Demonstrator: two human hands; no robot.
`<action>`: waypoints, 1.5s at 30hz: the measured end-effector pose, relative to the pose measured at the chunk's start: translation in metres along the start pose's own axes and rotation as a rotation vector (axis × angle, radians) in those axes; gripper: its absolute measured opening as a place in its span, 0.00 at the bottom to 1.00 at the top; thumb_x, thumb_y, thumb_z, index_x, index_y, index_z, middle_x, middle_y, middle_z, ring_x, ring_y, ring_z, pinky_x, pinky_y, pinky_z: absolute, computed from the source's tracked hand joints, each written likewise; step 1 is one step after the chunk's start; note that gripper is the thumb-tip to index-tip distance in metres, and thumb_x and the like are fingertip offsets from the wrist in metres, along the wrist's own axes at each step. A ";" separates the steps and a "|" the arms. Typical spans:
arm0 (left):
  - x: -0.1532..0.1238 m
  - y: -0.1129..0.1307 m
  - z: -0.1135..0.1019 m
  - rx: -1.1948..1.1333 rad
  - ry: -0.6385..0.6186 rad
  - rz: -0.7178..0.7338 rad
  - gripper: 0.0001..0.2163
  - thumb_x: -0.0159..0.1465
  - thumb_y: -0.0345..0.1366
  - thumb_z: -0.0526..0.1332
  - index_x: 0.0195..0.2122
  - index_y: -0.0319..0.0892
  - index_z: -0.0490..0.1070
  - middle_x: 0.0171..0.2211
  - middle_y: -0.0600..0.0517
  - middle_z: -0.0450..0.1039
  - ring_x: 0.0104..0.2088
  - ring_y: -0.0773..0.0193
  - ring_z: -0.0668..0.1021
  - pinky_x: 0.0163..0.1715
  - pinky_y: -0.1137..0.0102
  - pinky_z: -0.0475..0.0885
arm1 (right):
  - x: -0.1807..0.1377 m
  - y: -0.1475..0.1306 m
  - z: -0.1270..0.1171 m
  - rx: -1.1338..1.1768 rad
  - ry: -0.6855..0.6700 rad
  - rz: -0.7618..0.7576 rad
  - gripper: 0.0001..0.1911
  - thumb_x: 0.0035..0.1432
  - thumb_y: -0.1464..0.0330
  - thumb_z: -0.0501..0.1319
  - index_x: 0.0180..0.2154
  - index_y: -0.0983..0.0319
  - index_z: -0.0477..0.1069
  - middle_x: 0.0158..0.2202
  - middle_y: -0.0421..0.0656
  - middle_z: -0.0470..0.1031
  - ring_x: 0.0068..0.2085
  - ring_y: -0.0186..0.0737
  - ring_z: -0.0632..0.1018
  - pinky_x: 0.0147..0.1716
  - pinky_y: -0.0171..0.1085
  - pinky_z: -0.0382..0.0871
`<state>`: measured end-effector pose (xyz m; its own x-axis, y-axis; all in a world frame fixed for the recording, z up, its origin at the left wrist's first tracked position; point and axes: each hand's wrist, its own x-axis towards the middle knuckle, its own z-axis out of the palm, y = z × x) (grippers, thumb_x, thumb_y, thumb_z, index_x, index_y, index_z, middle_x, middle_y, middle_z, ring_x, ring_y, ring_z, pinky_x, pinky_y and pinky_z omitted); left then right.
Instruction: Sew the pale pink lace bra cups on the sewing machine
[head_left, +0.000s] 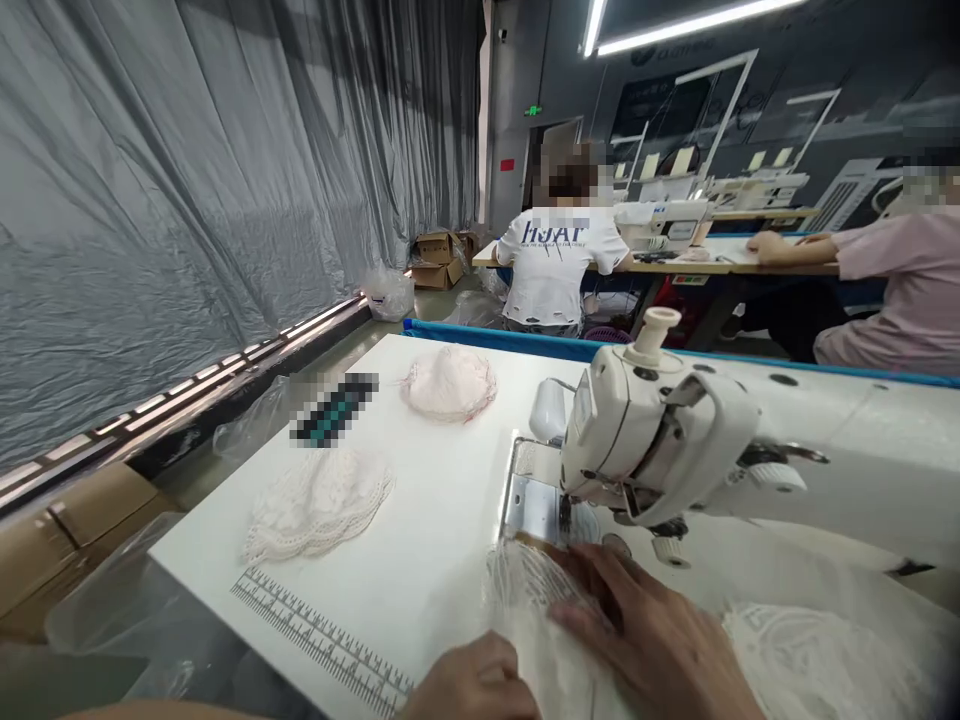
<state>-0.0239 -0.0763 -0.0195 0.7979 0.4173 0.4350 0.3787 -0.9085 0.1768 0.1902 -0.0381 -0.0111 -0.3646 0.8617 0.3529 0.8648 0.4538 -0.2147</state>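
A white sewing machine [660,430] stands on a white table [420,560]. Under its needle area lies a piece of white lace fabric [525,600]. My right hand [645,640] rests flat on that lace with fingers stretched toward the metal needle plate [532,510]. My left hand [472,685] sits at the bottom edge, fingers curled against the near end of the same lace. More white lace [810,660] lies to the right of my right hand.
Two piles of pale lace pieces lie on the table: one near the left [319,505], one farther back [450,385]. A printed ruler [315,630] marks the table's near edge. Cardboard boxes [67,540] sit left. Two people work at tables behind [559,260].
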 end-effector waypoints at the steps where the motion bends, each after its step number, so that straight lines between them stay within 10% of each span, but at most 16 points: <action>1: -0.001 0.003 -0.007 -0.051 0.003 -0.014 0.10 0.69 0.34 0.49 0.33 0.42 0.66 0.25 0.59 0.71 0.24 0.75 0.69 0.37 0.73 0.63 | 0.000 -0.004 -0.001 0.083 -0.026 0.015 0.12 0.59 0.60 0.56 0.44 0.55 0.67 0.31 0.39 0.78 0.25 0.40 0.79 0.17 0.32 0.67; 4: 0.014 -0.002 -0.034 -0.067 0.008 -0.247 0.06 0.65 0.37 0.56 0.42 0.45 0.67 0.38 0.54 0.72 0.39 0.66 0.72 0.40 0.68 0.63 | 0.001 -0.009 -0.004 0.306 -0.112 0.071 0.05 0.60 0.65 0.54 0.36 0.55 0.68 0.24 0.35 0.74 0.23 0.36 0.76 0.20 0.30 0.67; 8: 0.046 -0.026 -0.050 -0.122 -0.265 -0.632 0.30 0.54 0.40 0.68 0.56 0.43 0.59 0.41 0.49 0.68 0.41 0.58 0.70 0.40 0.63 0.65 | 0.002 -0.006 -0.011 0.468 -0.176 0.048 0.14 0.62 0.63 0.51 0.25 0.58 0.61 0.20 0.35 0.68 0.21 0.34 0.71 0.19 0.30 0.64; 13: 0.062 -0.037 -0.043 -0.259 -0.249 -0.740 0.07 0.56 0.36 0.66 0.35 0.43 0.72 0.31 0.54 0.67 0.36 0.61 0.70 0.39 0.66 0.64 | 0.005 0.002 -0.021 0.540 -0.167 0.009 0.12 0.62 0.66 0.51 0.26 0.58 0.64 0.22 0.37 0.69 0.22 0.35 0.71 0.18 0.31 0.63; 19: 0.075 -0.039 -0.046 -0.392 -0.319 -0.826 0.07 0.59 0.39 0.62 0.29 0.41 0.69 0.22 0.57 0.64 0.27 0.66 0.69 0.27 0.74 0.61 | -0.001 0.015 -0.021 0.329 -0.134 -0.025 0.10 0.63 0.69 0.49 0.31 0.57 0.65 0.26 0.37 0.73 0.24 0.35 0.75 0.20 0.30 0.66; 25: 0.085 -0.049 -0.035 -0.386 -0.315 -0.788 0.03 0.58 0.33 0.59 0.28 0.40 0.70 0.20 0.57 0.64 0.23 0.68 0.68 0.23 0.75 0.58 | -0.006 0.001 -0.016 -0.174 0.291 -0.317 0.11 0.63 0.71 0.51 0.45 0.63 0.68 0.37 0.49 0.76 0.34 0.45 0.76 0.32 0.40 0.68; 32: 0.088 -0.058 -0.029 -0.338 -0.296 -0.758 0.13 0.53 0.31 0.65 0.41 0.43 0.72 0.36 0.52 0.72 0.35 0.62 0.73 0.30 0.73 0.66 | -0.004 -0.002 -0.006 -0.039 0.149 -0.407 0.18 0.66 0.60 0.49 0.44 0.65 0.70 0.42 0.50 0.76 0.37 0.45 0.76 0.32 0.39 0.68; 39: 0.068 -0.044 -0.023 0.070 0.032 -0.351 0.14 0.59 0.20 0.55 0.44 0.42 0.66 0.43 0.50 0.68 0.43 0.62 0.70 0.41 0.65 0.63 | -0.004 0.003 -0.009 0.002 0.091 -0.376 0.20 0.65 0.57 0.50 0.47 0.63 0.70 0.45 0.51 0.75 0.39 0.45 0.76 0.34 0.40 0.67; 45: 0.060 -0.042 -0.020 0.154 -0.111 -0.208 0.02 0.64 0.31 0.58 0.35 0.40 0.67 0.36 0.54 0.71 0.37 0.66 0.72 0.38 0.64 0.59 | -0.010 -0.002 -0.006 -0.030 0.052 -0.301 0.22 0.68 0.57 0.41 0.42 0.60 0.70 0.41 0.46 0.76 0.39 0.44 0.76 0.38 0.42 0.63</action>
<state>-0.0009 -0.0138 0.0170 0.7390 0.6019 0.3027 0.5997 -0.7924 0.1116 0.1938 -0.0490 -0.0091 -0.5884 0.6764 0.4431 0.7308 0.6794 -0.0668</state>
